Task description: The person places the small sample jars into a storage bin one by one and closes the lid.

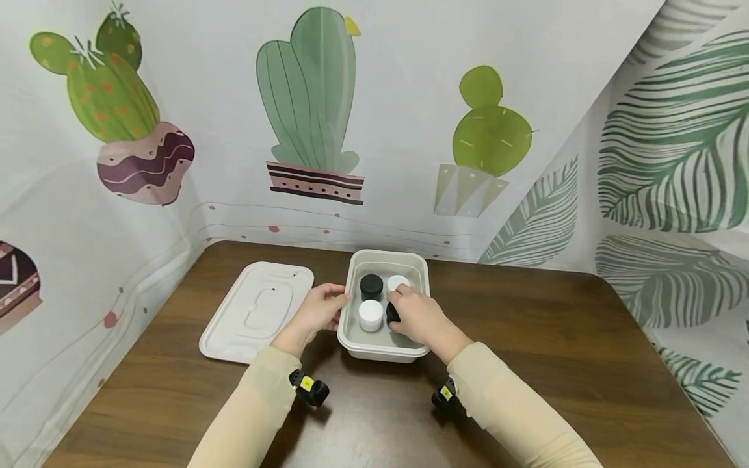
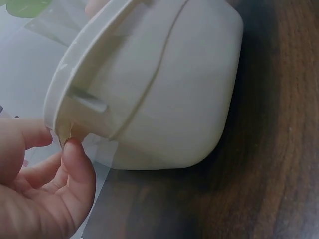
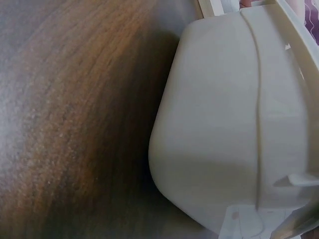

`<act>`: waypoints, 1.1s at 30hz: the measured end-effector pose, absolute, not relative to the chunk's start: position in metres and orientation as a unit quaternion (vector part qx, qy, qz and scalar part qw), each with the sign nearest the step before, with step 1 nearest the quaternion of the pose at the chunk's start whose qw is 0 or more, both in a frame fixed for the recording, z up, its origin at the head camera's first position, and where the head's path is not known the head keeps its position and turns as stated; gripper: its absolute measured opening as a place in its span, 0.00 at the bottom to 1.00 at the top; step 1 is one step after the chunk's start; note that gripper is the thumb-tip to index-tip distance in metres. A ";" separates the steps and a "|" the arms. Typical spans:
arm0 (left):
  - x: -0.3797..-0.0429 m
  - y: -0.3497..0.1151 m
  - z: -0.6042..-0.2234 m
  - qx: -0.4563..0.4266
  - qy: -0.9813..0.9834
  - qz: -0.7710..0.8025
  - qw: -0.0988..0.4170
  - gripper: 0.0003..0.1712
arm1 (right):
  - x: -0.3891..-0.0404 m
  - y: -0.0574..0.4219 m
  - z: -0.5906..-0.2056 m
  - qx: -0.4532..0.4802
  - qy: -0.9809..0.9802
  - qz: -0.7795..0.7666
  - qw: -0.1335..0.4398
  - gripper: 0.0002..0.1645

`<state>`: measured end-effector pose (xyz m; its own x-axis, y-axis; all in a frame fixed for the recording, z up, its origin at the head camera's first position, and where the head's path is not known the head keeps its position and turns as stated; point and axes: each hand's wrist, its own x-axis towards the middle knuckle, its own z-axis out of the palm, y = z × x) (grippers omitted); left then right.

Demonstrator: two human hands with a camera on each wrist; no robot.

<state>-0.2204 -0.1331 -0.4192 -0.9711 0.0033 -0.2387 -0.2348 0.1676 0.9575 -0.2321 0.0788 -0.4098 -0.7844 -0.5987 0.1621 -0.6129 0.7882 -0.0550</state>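
An off-white plastic box (image 1: 383, 352) with a rolled rim sits on the table. Inside it stand a black round jar (image 1: 371, 286), a white jar (image 1: 370, 315) at the front left and another white jar (image 1: 398, 283) at the back right. My right hand (image 1: 417, 315) reaches into the box and grips a second black jar (image 1: 393, 314), mostly hidden under the fingers. At the box's left side, my left hand (image 1: 318, 309) holds the rim; in the left wrist view its thumb and fingertips (image 2: 79, 162) pinch the rim's edge. The right wrist view shows only the box's outer wall (image 3: 214, 119).
The box's off-white lid (image 1: 257, 312) lies flat on the brown wooden table (image 1: 526, 338), left of the box. Behind the table hangs a white cloth (image 1: 404, 130) printed with cacti and leaves. Each wrist wears a small black camera (image 1: 316, 392).
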 end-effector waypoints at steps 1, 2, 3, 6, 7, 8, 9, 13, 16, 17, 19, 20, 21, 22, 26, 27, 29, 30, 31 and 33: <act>-0.220 -0.133 -0.420 -0.075 0.760 0.639 0.091 0.20 | -0.232 0.079 -0.410 0.322 -0.943 0.052 0.069 0.26; -0.220 -0.133 -0.421 -0.073 0.762 0.637 0.089 0.20 | -0.232 0.079 -0.410 0.322 -0.943 0.051 0.068 0.26; -0.220 -0.133 -0.422 -0.070 0.765 0.635 0.087 0.21 | -0.232 0.079 -0.410 0.322 -0.943 0.052 0.067 0.26; -0.220 -0.135 -0.424 -0.064 0.775 0.624 0.081 0.22 | -0.231 0.081 -0.409 0.318 -0.944 0.066 0.059 0.25; -0.220 -0.135 -0.424 -0.064 0.780 0.617 0.079 0.24 | -0.231 0.082 -0.409 0.316 -0.944 0.072 0.056 0.25; -0.220 -0.136 -0.424 -0.063 0.786 0.611 0.076 0.25 | -0.230 0.083 -0.408 0.314 -0.945 0.077 0.053 0.24; -0.219 -0.138 -0.424 -0.063 0.791 0.604 0.073 0.27 | -0.229 0.083 -0.408 0.313 -0.944 0.085 0.053 0.23; -0.218 -0.145 -0.424 -0.056 0.814 0.575 0.057 0.30 | -0.227 0.084 -0.404 0.307 -0.943 0.117 0.048 0.22; -0.217 -0.152 -0.424 -0.048 0.831 0.553 0.037 0.30 | -0.226 0.082 -0.402 0.303 -0.942 0.138 0.042 0.25; -0.216 -0.155 -0.424 -0.046 0.837 0.545 0.030 0.30 | -0.227 0.081 -0.401 0.302 -0.941 0.145 0.038 0.26; -0.215 -0.160 -0.423 -0.042 0.847 0.530 0.017 0.30 | -0.227 0.078 -0.400 0.300 -0.939 0.163 0.031 0.27; -0.215 -0.162 -0.423 -0.040 0.849 0.526 0.013 0.30 | -0.227 0.077 -0.399 0.299 -0.938 0.170 0.027 0.28; -0.215 -0.165 -0.423 -0.040 0.851 0.523 0.010 0.30 | -0.228 0.075 -0.398 0.297 -0.938 0.179 0.023 0.29; -0.215 -0.167 -0.422 -0.038 0.852 0.523 0.009 0.30 | -0.228 0.073 -0.396 0.297 -0.937 0.186 0.021 0.29; -0.215 -0.178 -0.421 -0.038 0.856 0.516 0.007 0.32 | -0.229 0.064 -0.390 0.291 -0.931 0.218 0.017 0.31; -0.215 -0.181 -0.421 -0.038 0.858 0.513 0.007 0.32 | -0.230 0.061 -0.388 0.291 -0.929 0.227 0.016 0.31; -0.215 -0.187 -0.420 -0.040 0.862 0.505 0.007 0.32 | -0.230 0.056 -0.384 0.289 -0.926 0.243 0.014 0.31; -0.215 -0.190 -0.419 -0.040 0.864 0.502 0.007 0.32 | -0.231 0.053 -0.383 0.288 -0.924 0.251 0.012 0.32; -0.214 -0.193 -0.419 -0.041 0.867 0.497 0.008 0.32 | -0.231 0.050 -0.381 0.288 -0.922 0.259 0.009 0.32; -0.214 -0.199 -0.417 -0.044 0.869 0.492 0.011 0.32 | -0.232 0.045 -0.379 0.291 -0.918 0.270 -0.001 0.33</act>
<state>-0.2138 -0.1995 -0.4174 -0.9959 -0.0663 -0.0619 -0.0872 0.5114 0.8549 -0.2323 0.0450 -0.3794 -0.8308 -0.5346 0.1552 -0.5335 0.6851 -0.4960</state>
